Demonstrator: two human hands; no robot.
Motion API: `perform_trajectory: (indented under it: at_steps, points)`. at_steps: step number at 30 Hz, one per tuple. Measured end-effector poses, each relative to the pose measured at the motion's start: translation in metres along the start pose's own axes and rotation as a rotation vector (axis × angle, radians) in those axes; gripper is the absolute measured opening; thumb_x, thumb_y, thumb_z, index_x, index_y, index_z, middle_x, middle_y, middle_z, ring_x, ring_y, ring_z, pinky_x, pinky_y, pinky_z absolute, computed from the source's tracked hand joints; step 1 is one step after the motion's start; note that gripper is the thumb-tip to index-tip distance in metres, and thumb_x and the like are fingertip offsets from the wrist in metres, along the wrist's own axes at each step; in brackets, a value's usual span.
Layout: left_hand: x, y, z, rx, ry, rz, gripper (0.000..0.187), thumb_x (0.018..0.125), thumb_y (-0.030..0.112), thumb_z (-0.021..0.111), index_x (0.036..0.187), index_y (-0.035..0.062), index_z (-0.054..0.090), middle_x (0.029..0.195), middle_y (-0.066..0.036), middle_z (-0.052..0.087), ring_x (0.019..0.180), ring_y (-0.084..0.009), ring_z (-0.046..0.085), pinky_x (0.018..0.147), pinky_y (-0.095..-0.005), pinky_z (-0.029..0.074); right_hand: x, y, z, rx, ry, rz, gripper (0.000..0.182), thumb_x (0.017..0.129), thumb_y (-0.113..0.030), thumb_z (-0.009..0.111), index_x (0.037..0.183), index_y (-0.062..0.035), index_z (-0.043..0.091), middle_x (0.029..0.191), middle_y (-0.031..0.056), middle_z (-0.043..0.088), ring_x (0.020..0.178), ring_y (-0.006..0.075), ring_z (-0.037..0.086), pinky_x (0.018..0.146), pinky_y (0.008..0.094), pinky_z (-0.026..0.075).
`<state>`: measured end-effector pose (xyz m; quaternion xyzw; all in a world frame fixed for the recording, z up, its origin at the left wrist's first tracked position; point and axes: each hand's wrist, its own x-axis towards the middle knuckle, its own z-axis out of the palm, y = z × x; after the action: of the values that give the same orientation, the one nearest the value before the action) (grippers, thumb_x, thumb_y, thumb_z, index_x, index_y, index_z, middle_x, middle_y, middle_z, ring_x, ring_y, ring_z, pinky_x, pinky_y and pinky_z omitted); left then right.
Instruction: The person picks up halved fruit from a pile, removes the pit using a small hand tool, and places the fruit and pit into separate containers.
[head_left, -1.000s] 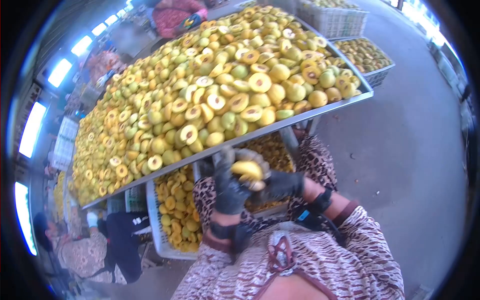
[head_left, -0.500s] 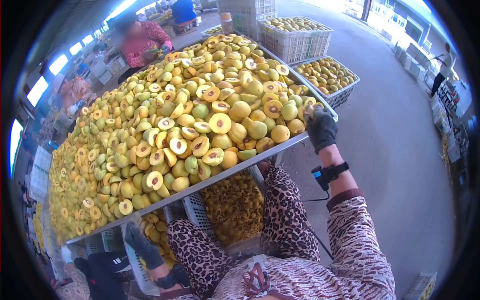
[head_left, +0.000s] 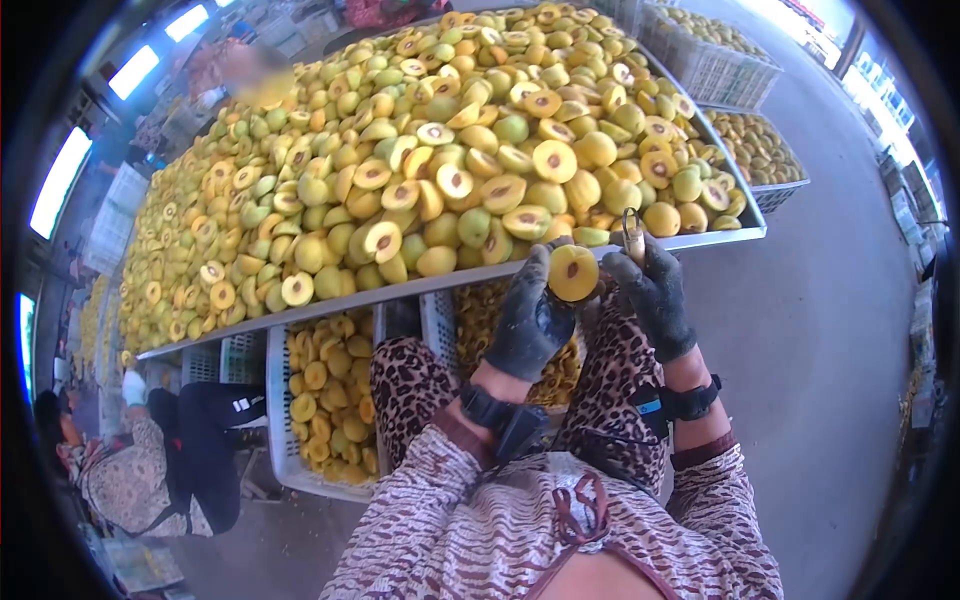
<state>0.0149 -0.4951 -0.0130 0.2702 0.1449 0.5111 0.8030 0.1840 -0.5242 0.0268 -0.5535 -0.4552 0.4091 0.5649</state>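
My left hand (head_left: 533, 318), in a dark glove, is closed around a peach half (head_left: 573, 273), its cut face with the brown pit turned up towards me. Close beside it, my right hand (head_left: 660, 300), also gloved, grips a pitting tool (head_left: 634, 242) with a pale handle and a thin metal loop pointing up. The loop stands apart from the fruit. Both hands are just in front of the near edge of a metal-rimmed table (head_left: 490, 272), which is heaped with yellow-green peach halves (head_left: 383, 241), many showing their pits.
Below the table, a white crate (head_left: 283, 440) holds pitted halves, and another container (head_left: 437, 330) holds brownish scraps between my knees. Crates of fruit (head_left: 755, 150) stand beyond the right side. A co-worker (head_left: 130, 470) sits at left; others are across the table.
My left hand has risen from beside the lower crate and now holds a peach half. My right hand has come in from the table's right corner. The view has shifted.
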Motion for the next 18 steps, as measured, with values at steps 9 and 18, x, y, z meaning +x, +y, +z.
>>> perform_trajectory:
  at_steps: [9,18]
  points:
    - [-0.051,0.050,-0.003,0.070,0.194,0.110,0.038,0.105,0.021,0.040,0.133,-0.0031,0.051,0.130,-0.013,0.057,0.118,-0.0202,0.056,0.103,-0.0332,0.045,-0.058,0.013,0.075,-0.443,-0.152,-0.288,0.022,0.091,-0.019,0.063,0.084,-0.0006,0.052,0.070,0.0258,0.060,0.070,0.0457,0.061,0.054,0.0513,0.045]
    - [-0.064,0.067,-0.009,0.181,0.272,0.216,0.041,0.105,0.029,0.039,0.126,-0.0036,0.053,0.120,-0.016,0.059,0.109,-0.0252,0.059,0.097,-0.0368,0.048,-0.071,-0.001,0.109,-0.203,-0.224,-0.202,0.021,0.091,-0.017,0.062,0.086,0.0021,0.055,0.074,0.0266,0.062,0.073,0.0448,0.063,0.057,0.0465,0.047]
